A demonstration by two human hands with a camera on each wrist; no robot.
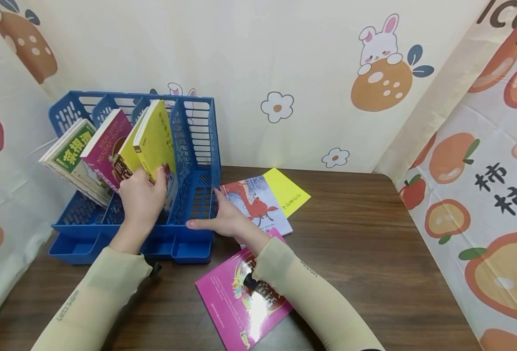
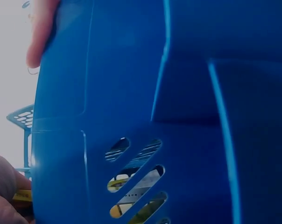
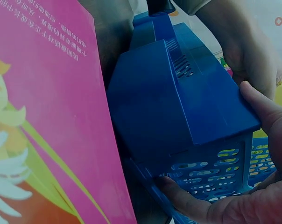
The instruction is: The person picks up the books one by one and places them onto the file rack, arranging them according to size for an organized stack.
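Observation:
A blue desktop book rack (image 1: 194, 195) with slotted walls stands on the table at left. My left hand (image 1: 141, 197) grips the lower end of a yellow book (image 1: 156, 131) in one of its compartments, thumb on the right face. Another yellow book leans close against it on the left. My right hand (image 1: 227, 219) holds the rack's front right corner; its thumb lies over the front edge and its fingers go along the outer side wall, as the right wrist view also shows. Only part of the left hand (image 2: 3, 191) shows beyond the rack in the left wrist view.
In the rack's left compartments lean a purple book (image 1: 109, 144) and a green-and-white book (image 1: 76, 151). To the right on the table lie a pink book (image 1: 223, 302), a picture book with a red animal (image 1: 256, 202) and a yellow book (image 1: 286, 190). Printed cloth (image 1: 284, 58) hangs behind.

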